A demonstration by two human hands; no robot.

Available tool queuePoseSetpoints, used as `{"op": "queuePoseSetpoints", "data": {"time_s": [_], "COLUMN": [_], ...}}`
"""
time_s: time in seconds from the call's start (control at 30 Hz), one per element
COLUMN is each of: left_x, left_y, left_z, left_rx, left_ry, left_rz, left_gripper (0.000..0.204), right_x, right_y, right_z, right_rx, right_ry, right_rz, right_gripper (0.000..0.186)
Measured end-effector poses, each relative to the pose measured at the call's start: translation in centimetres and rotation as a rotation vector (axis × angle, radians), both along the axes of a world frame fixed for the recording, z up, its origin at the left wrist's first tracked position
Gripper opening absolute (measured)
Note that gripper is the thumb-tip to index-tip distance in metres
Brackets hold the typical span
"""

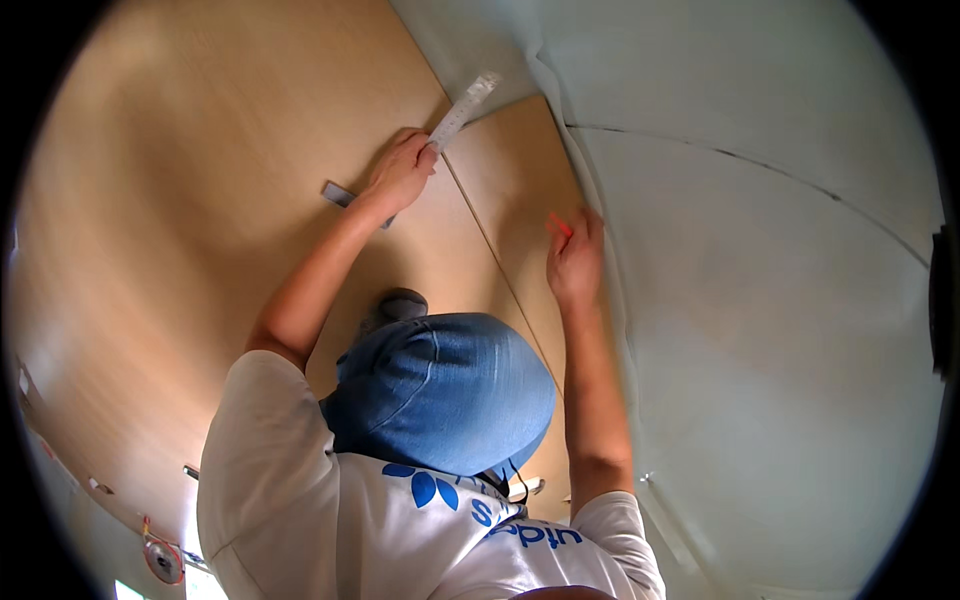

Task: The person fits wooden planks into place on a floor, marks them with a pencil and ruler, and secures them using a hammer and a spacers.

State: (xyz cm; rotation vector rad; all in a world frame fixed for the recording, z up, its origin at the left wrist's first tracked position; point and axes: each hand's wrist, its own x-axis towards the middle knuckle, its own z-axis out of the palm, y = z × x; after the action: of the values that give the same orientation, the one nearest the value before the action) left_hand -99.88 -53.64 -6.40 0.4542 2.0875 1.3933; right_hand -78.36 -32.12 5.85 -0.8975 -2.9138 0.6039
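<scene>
My left hand (405,172) is closed around a silver steel ruler (465,108), which slants over the seam between two wood-faced panels and points to the upper right. A dark grey metal bar (340,194) passes under my left wrist; my hand hides whether it is joined to the ruler. My right hand (577,262) is closed on a slim orange-red stick (560,226), like a pencil or marker, of which only a short part shows. That hand is over the narrow panel (510,150), beside its right edge. The large panel (220,120) spreads out to the left.
A pale grey wall (760,320) with a dark curved line rises close on the right. My bent knee (450,390) in blue jeans and a dark shoe (403,303) are between my arms on the panels. A round object with a red rim (163,560) is at lower left.
</scene>
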Motion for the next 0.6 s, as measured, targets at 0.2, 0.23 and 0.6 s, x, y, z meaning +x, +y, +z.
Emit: {"op": "queuePoseSetpoints", "data": {"time_s": [0.2, 0.23, 0.6], "left_x": [3.0, 3.1, 7.1], "left_y": [-0.4, -0.5, -5.0], "left_z": [0.2, 1.3, 3.4], "left_rx": [0.053, 0.051, -0.123], "left_ry": [-0.132, -0.094, -0.273], "left_rz": [0.109, 0.090, -0.158], "left_gripper": [0.029, 0.030, 0.031], "right_x": [-6.7, -7.5, -9.4], "right_y": [2.4, 2.8, 2.5], "right_z": [-0.3, -0.6, -4.0], "right_rx": [0.050, 0.065, -0.038], "right_ry": [-0.259, -0.294, -0.477], "right_rz": [0.044, 0.069, 0.126], "right_gripper": [0.042, 0.045, 0.050]}}
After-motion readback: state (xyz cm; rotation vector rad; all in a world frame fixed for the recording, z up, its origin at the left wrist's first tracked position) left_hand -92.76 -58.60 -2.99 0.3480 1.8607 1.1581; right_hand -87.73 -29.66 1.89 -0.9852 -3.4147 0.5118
